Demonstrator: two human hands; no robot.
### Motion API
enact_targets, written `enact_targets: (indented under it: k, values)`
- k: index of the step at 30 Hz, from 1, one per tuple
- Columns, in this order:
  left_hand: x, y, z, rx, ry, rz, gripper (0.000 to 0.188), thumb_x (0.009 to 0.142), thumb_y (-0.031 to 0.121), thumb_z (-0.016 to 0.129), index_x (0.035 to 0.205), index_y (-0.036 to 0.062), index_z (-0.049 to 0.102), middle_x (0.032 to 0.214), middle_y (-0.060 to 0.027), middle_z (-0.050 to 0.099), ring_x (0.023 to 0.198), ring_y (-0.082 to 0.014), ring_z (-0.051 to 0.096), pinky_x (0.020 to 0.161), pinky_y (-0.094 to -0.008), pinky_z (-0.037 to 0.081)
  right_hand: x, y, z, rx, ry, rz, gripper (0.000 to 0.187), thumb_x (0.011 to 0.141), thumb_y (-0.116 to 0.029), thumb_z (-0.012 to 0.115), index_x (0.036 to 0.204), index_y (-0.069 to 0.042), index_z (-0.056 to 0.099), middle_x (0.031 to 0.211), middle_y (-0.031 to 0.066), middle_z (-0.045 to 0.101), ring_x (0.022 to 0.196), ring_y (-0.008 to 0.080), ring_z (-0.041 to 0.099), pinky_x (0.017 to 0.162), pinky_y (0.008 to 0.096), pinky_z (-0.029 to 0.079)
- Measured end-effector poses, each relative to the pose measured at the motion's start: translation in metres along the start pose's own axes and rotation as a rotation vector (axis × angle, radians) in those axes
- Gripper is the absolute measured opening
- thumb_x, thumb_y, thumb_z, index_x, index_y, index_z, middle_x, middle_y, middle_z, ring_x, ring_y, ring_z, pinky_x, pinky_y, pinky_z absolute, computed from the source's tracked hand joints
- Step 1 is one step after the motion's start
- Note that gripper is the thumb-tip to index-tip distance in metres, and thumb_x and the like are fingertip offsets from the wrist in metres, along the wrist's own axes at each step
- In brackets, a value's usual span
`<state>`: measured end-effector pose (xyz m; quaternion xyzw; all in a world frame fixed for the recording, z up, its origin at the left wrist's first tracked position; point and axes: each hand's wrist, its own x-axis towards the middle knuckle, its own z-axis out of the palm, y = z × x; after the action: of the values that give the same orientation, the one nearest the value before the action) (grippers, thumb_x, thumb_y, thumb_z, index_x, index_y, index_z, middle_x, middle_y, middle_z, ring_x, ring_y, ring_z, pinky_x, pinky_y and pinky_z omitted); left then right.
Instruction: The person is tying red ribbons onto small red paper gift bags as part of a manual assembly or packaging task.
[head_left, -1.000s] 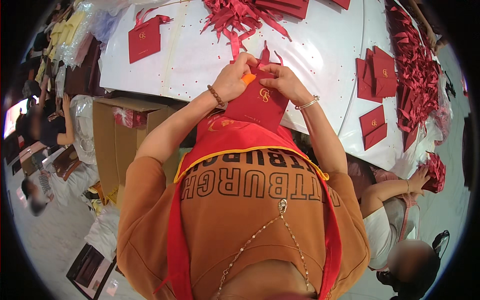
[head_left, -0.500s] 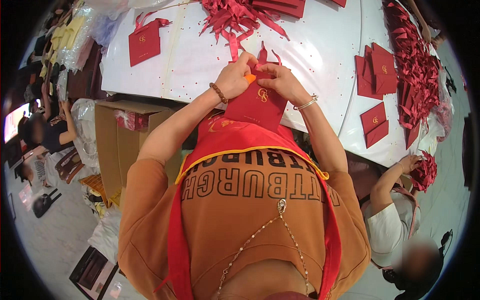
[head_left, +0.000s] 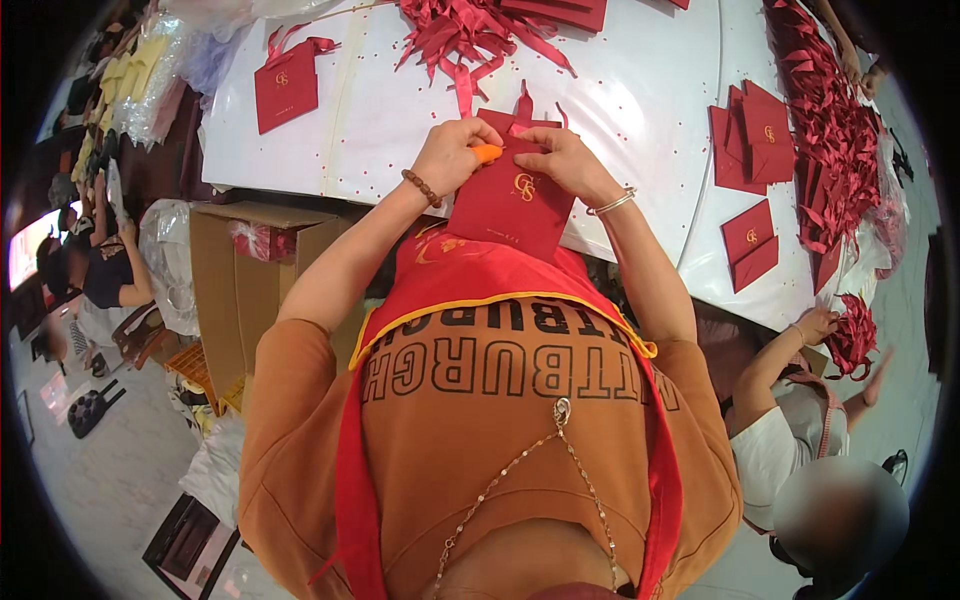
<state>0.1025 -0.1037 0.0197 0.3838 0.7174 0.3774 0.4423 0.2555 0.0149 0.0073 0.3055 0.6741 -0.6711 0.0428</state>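
Observation:
A red paper gift bag (head_left: 510, 205) with a gold emblem leans against my apron at the table's near edge, its top toward the hands. My left hand (head_left: 450, 160), with an orange cover on one fingertip and a beaded bracelet, is closed at the bag's upper left edge. Closed at the upper right is my right hand (head_left: 565, 160), bangle on the wrist, its thumb on the bag's front. A red ribbon (head_left: 524, 105) stands up behind the bag's top between the hands. What lies inside the fingers is partly hidden.
Red ribbons (head_left: 455, 35) lie in a heap ahead. One finished-looking bag (head_left: 286, 95) lies far left; several bags (head_left: 755, 140) and a long ribbon pile (head_left: 825, 140) lie right. A cardboard box (head_left: 225, 290) stands lower left. A co-worker's hand (head_left: 818, 326) holds ribbons at right.
My left hand has shifted slightly left and down, away from my right hand, uncovering more of the bag's top. At right, the co-worker's bunch of ribbons has moved a little.

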Motion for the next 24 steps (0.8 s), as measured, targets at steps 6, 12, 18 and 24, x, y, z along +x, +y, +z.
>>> enact_targets:
  k: [6,12,18,24]
  values:
    - [0.0,-0.002,0.005,0.049,0.011,0.062,0.01,0.077,0.003,0.06,0.086,-0.0011,0.061,0.068,-0.004,0.061,0.062,-0.0075,0.055,0.056,-0.021,0.043,-0.001,0.001,0.003,-0.021,0.004,-0.041,0.043,0.078,-0.015,0.062,0.118,-0.001,0.053,0.105,0.0132,0.061,0.095,0.0168,0.058,0.084,0.0272,0.042]
    - [-0.002,0.01,0.014,0.275,0.141,0.149,0.023,0.075,0.004,0.058,0.098,0.0042,0.056,0.068,-0.0096,0.061,0.061,-0.0185,0.059,0.057,-0.0287,0.045,0.001,0.011,0.004,-0.118,0.045,-0.104,0.04,0.078,-0.017,0.061,0.116,-0.006,0.055,0.103,0.0149,0.062,0.095,0.0232,0.059,0.084,0.0306,0.043]
    - [0.001,0.003,0.023,0.513,0.222,0.33,0.029,0.075,0.004,0.055,0.103,0.008,0.053,0.068,-0.0142,0.06,0.064,-0.0304,0.059,0.057,-0.0373,0.045,-0.005,-0.003,0.009,-0.276,0.096,-0.129,0.038,0.077,-0.019,0.062,0.114,-0.011,0.056,0.099,0.0142,0.062,0.093,0.0258,0.059,0.082,0.0332,0.044]
    - [0.003,0.012,0.004,0.449,0.111,0.345,0.016,0.075,0.018,0.064,0.086,0.007,0.063,0.073,-0.0067,0.059,0.067,-0.0209,0.056,0.06,-0.0322,0.043,-0.005,0.012,0.009,-0.137,0.124,-0.23,0.037,0.077,-0.025,0.061,0.11,-0.01,0.055,0.098,0.0147,0.062,0.091,0.026,0.06,0.079,0.0353,0.044]
